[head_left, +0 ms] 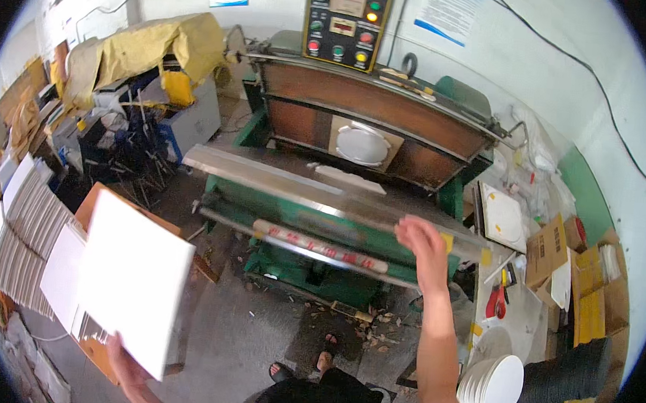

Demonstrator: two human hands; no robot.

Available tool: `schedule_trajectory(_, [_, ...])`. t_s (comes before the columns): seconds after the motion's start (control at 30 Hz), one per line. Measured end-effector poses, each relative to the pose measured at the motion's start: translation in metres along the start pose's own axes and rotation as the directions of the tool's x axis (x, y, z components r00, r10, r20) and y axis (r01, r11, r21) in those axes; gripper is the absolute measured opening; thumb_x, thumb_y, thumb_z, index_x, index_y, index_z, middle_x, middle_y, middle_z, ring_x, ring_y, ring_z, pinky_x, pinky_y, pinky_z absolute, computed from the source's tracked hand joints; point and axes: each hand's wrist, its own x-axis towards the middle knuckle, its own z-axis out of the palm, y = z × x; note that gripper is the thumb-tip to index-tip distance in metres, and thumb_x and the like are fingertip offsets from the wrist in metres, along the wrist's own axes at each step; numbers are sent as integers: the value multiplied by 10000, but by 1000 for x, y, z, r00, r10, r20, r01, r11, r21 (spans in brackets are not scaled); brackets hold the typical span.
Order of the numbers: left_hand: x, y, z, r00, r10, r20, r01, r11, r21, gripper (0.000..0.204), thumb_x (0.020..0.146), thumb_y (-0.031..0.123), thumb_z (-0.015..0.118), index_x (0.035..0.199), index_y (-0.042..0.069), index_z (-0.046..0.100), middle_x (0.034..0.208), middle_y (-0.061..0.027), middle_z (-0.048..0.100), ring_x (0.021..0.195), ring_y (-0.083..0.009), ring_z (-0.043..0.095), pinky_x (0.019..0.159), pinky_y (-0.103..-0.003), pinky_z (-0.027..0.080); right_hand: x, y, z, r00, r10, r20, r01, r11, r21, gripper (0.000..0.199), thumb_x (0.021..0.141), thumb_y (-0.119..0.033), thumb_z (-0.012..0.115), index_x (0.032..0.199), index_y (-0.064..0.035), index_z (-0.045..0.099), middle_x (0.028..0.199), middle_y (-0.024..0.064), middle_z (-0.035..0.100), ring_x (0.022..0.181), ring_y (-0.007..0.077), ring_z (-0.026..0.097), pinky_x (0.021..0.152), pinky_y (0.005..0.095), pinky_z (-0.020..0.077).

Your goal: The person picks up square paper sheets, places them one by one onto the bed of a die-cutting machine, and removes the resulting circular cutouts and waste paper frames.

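Observation:
My left hand point(126, 365) holds a white square sheet of card point(134, 282) by its lower edge, lifted above the stacks at my left. My right hand point(423, 242) reaches forward, fingers spread, and rests on the front edge of the metal platen point(302, 185) of a large green and brown press point(358, 122). A white round shape point(362, 145) sits in the brown die plate at the back of the press.
Stacks of white card sheets point(32, 233) stand at my left. A pile of white pressed plates point(491, 387) lies at lower right, beside cardboard boxes point(593, 295). A black and yellow control panel point(347, 20) tops the press. Scraps litter the floor.

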Motion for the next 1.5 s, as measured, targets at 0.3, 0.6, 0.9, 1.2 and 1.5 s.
schedule_trajectory(0.3, [-102,-125,171,814,-561,153,534,825,185,490,886,159,558,1300,-66,424,1076,-186,621,891,-261,648,728,-363,562,150,231,-59,712,651,-262,-647,754,117,282,788,-167,688,997,-17,571,860,121,590,736,247,592,689,405,516])
schedule_trajectory(0.6, [-112,-216,211,630,-726,274,722,678,136,382,934,126,488,1264,-59,435,1016,-199,636,762,-274,678,666,-414,582,181,256,-67,533,846,-24,-823,525,216,249,805,-167,667,1019,-62,594,972,98,656,910,242,641,828,470,521])
schedule_trajectory(0.9, [-74,-267,318,488,-785,383,760,597,257,392,957,125,438,1306,-53,416,1175,-210,586,1012,-336,629,870,-494,534,188,236,-112,820,474,322,-573,666,477,251,825,-93,632,1060,-13,596,1020,115,657,929,245,644,841,380,525])
schedule_trajectory(1.2, [18,-384,475,592,-749,297,718,657,229,351,955,95,368,1247,-99,388,1159,-237,539,1018,-362,607,895,-463,539,37,150,-260,851,461,-250,-301,820,486,383,827,-136,569,1185,-1,535,1102,110,604,1045,252,575,934,390,455])
schedule_trajectory(1.5, [-8,-380,482,788,-226,573,-447,429,785,463,797,228,653,1198,26,537,1240,-187,542,1155,-363,528,936,-488,454,-176,96,-233,528,622,-578,-437,782,443,618,796,-160,654,1347,19,439,1331,144,494,1160,279,467,1011,437,364])
